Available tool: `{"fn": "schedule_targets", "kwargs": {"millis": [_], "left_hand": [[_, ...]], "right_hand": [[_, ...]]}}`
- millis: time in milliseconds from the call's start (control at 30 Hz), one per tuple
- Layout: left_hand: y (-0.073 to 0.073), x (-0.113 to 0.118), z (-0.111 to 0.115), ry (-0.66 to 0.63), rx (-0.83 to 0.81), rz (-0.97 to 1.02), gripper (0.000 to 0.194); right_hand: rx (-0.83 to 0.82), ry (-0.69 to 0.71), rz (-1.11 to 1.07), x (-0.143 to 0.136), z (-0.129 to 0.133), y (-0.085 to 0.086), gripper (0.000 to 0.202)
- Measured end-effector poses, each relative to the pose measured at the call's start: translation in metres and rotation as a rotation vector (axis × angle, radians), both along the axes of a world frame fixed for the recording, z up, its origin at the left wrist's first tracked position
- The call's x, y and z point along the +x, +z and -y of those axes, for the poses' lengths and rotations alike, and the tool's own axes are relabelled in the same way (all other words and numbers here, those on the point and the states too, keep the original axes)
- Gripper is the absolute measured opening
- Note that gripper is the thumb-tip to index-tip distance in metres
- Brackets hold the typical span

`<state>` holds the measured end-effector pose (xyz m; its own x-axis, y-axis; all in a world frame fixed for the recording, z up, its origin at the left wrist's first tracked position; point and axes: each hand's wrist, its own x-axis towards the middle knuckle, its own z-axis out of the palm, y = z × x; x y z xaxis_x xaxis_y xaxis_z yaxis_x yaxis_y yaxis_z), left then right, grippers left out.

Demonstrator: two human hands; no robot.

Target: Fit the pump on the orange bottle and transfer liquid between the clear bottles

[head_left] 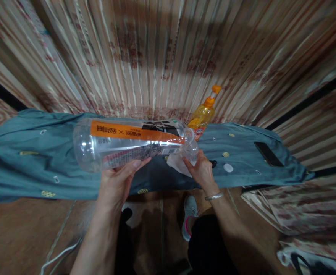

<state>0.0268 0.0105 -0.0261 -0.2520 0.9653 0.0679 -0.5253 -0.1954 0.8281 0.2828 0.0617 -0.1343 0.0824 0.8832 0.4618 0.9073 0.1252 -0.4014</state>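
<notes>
A large clear plastic bottle (122, 139) with a silver and orange label lies sideways in the air above the cloth-covered table. My left hand (120, 177) supports it from below near its wide base, with the fingers partly hidden behind it. At the neck end on the right, my right hand (201, 168) pinches a clear plastic piece (191, 149). Whether this piece is the bottle's own neck or a separate part, I cannot tell. Below it a white sheet (179, 164), paper or cloth, rests on the table. Just behind stands an orange pump bottle (202, 117) of yellow-orange liquid.
A teal patterned cloth (62, 160) covers the narrow table. On it, to the right, are a white disc (228, 168), a small black object (213, 163) and a dark phone (268, 154). Pleated curtains (156, 57) hang behind. A white cable (60, 253) lies on the floor.
</notes>
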Motion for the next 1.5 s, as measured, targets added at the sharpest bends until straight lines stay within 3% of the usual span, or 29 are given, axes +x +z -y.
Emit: {"fn": "schedule_targets", "kwargs": {"millis": [1500], "left_hand": [[0.0036, 0.003, -0.0009, 0.021, -0.016, 0.036, 0.037]], "right_hand": [[0.016, 0.0, 0.003, -0.0002, -0.0001, -0.0002, 0.071]]}}
